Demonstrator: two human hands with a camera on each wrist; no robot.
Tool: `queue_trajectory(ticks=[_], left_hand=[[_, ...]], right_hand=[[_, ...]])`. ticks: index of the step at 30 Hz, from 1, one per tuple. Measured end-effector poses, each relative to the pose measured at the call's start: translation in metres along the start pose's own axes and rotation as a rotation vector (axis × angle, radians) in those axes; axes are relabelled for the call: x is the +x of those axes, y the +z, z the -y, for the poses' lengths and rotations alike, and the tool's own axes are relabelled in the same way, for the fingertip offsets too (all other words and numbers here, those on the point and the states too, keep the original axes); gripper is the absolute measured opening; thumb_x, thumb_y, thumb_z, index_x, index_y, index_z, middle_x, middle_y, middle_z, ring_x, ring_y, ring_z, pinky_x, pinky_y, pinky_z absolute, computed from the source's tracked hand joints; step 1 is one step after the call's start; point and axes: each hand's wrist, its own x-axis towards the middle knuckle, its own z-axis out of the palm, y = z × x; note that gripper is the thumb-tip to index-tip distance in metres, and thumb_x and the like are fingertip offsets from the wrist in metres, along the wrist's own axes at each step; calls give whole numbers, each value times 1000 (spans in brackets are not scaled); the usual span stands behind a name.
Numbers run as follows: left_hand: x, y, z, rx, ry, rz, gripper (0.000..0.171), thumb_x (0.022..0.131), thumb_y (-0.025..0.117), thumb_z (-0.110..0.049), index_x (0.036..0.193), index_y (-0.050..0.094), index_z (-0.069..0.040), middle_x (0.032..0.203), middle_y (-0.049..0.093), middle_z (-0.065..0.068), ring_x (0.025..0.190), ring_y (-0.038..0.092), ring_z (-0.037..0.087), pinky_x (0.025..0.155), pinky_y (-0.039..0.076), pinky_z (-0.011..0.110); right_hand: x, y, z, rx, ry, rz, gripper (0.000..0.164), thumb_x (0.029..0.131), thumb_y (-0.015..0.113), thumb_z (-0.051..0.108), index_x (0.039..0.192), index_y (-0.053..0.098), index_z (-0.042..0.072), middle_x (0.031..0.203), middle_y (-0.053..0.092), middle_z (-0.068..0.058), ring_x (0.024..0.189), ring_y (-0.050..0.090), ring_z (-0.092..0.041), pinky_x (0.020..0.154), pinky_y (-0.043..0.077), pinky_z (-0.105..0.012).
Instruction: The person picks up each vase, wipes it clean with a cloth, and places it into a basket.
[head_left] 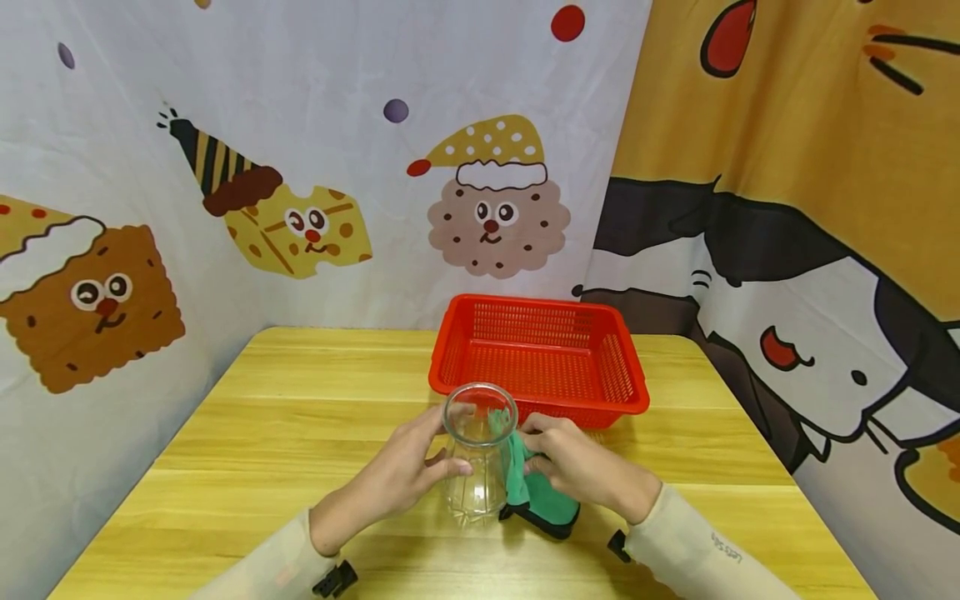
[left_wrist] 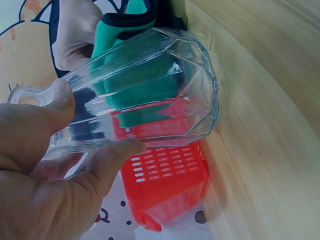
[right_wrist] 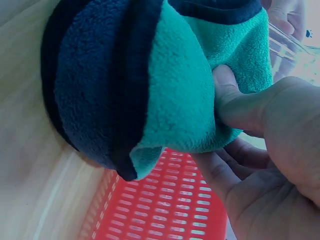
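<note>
A clear glass vase (head_left: 477, 467) with a round rim and faceted sides stands close in front of me, also large in the left wrist view (left_wrist: 150, 90). My left hand (head_left: 408, 462) grips it from the left, thumb on the near side and fingers behind. On its right, my right hand (head_left: 573, 458) pinches a green cloth (head_left: 516, 467) with dark edging between thumb and fingers. The cloth's upper part lies against the glass, while its lower part hangs down to the table. In the right wrist view the folded cloth (right_wrist: 180, 95) shows a dark blue side.
Behind the hands sits a red plastic basket (head_left: 633, 367) with slotted walls, on the wooden table (head_left: 315, 400). A cartoon-printed curtain (head_left: 337, 100) hangs along the back and both sides of the table.
</note>
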Motion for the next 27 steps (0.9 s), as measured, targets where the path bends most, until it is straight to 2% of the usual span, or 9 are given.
queue_trajectory(ticks=[5,8,14,20,27], left_hand=[[0,0,0,-14,-7,10,69,103,89,-18,164,58,-8,153,74,21,140,74,48,95,75,39],[0,1,0,-19,-15,13,69,103,89,-18,164,58,-8,155,74,19,142,73,48,97,75,41],[1,1,-1,-18,-27,13,71,102,89,-17,165,57,-9,157,73,17,143,73,46,97,73,32],[0,0,-1,-12,-20,7,70,103,89,-20,164,58,-9,156,73,19,143,73,46,93,71,26],[0,0,-1,-10,-20,6,70,103,89,-19,165,58,-9,157,73,18,144,72,46,94,71,26]], right_hand=[[0,2,-2,-25,-5,39,23,103,86,1,126,87,6,117,76,-8,100,75,-7,83,66,-12],[1,3,-3,-26,-1,63,26,103,86,1,128,87,8,114,75,-7,96,71,-2,80,64,-11],[2,5,-5,4,4,98,31,103,83,-6,131,86,9,111,72,-7,94,71,-2,79,65,-11],[3,9,-5,-6,27,112,30,103,85,-2,129,87,14,111,73,-6,97,68,-2,80,64,-10],[3,8,-5,-22,15,116,31,103,86,-2,128,87,17,108,73,-5,97,69,-4,77,64,-11]])
